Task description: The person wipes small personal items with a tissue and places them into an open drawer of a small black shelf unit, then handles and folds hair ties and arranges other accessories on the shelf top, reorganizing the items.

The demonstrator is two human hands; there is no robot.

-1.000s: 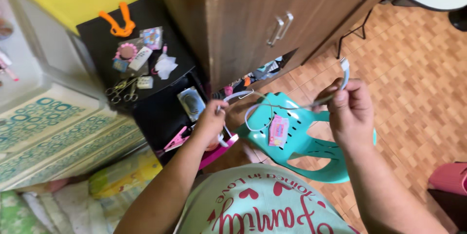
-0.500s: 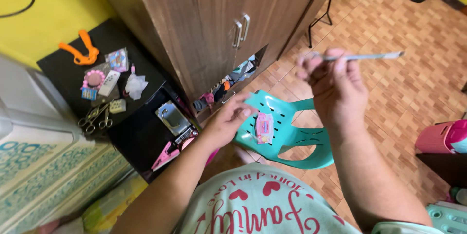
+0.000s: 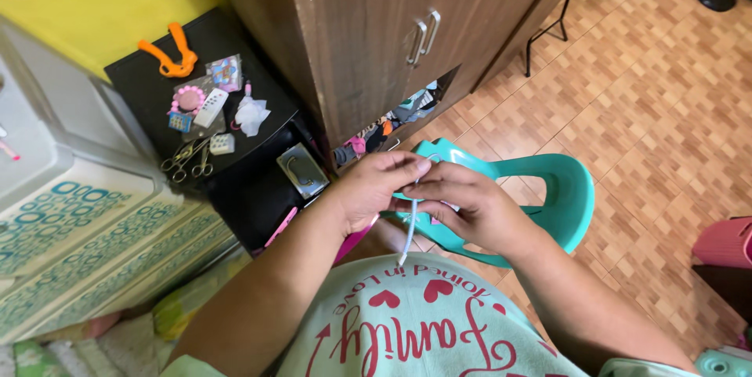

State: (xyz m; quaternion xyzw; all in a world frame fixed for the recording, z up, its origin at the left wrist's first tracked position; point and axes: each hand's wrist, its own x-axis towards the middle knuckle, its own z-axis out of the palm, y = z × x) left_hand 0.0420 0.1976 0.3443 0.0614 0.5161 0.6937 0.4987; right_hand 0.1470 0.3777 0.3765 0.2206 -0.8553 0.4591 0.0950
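Observation:
My left hand [image 3: 376, 186] and my right hand [image 3: 466, 206] are together in front of my chest, above a teal plastic chair [image 3: 560, 189]. Both pinch a thin pale cord [image 3: 407, 234]; its loose end hangs down toward my light green shirt [image 3: 407, 330]. A small pink item on the chair seat is mostly hidden behind my hands.
A brown wooden wardrobe [image 3: 376, 24] stands ahead, with clothes showing in a gap at its base. A black side table [image 3: 227, 110] at left holds scissors [image 3: 188, 159], orange clips [image 3: 168, 52] and small items. A patterned plastic drawer unit [image 3: 70, 220] is at far left. A pink container [image 3: 724, 240] sits at right.
My right hand has come down from up high at the right and met my left hand. The cord that was stretched out now hangs between both hands. The view has tilted.

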